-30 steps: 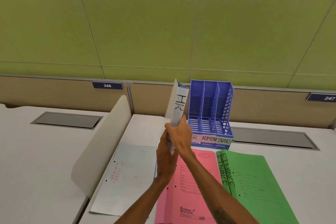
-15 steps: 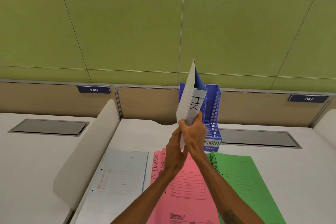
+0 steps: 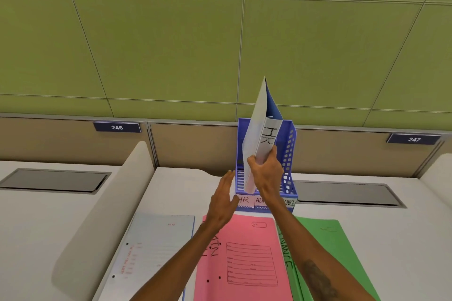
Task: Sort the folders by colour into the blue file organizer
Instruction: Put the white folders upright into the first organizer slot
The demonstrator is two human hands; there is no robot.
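Our right hand (image 3: 265, 173) grips the pale "HR" folder (image 3: 259, 139) upright over the blue organizer (image 3: 291, 154), labelled "HR", "AD…", "…ANCE"; our left hand (image 3: 221, 199) is open, holding nothing.

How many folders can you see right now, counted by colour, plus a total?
Blue folders: 2, one held upright by the right hand over the blue file organizer, marked HR, and one flat on the desk
Pink folders: 1
Green folders: 1
Total: 4

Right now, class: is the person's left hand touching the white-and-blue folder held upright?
Apart. The head view shows the open left hand beside the white-and-blue folder, organizer showing between them.
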